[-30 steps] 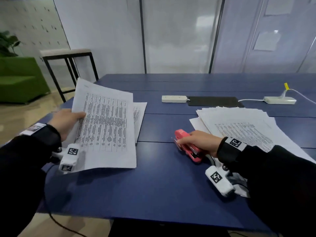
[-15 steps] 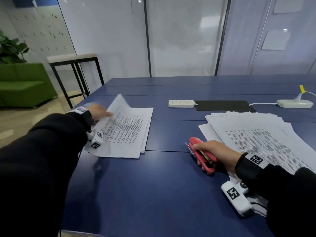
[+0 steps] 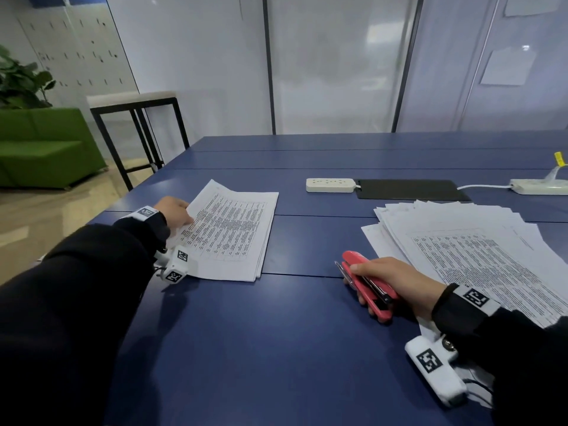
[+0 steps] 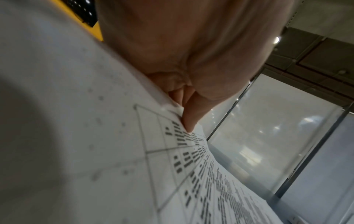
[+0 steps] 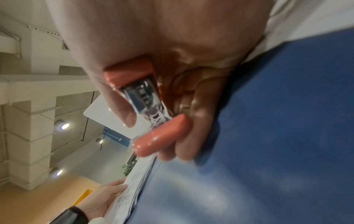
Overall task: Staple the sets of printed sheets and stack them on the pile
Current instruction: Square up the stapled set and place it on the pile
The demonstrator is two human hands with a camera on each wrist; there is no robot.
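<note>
One stapled set of printed white sheets (image 3: 229,233) going onto the left-edge bench pile, left hand (image 3: 173,212) pinching it, right hand (image 3: 396,279) gripping the red stapler (image 3: 365,285), so next grab another set.

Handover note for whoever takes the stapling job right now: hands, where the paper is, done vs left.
Left hand: holds the left edge of the top stapled set, which lies on the pile at table left, its far corner lifted.
Right hand: grips the red stapler just above the blue table, nothing in its mouth.
Loose sheets: fanned heap at table right, under the right forearm.
Done: one set landed on the pile.
Left: let go, take the next set from the heap, staple, stack.
</note>
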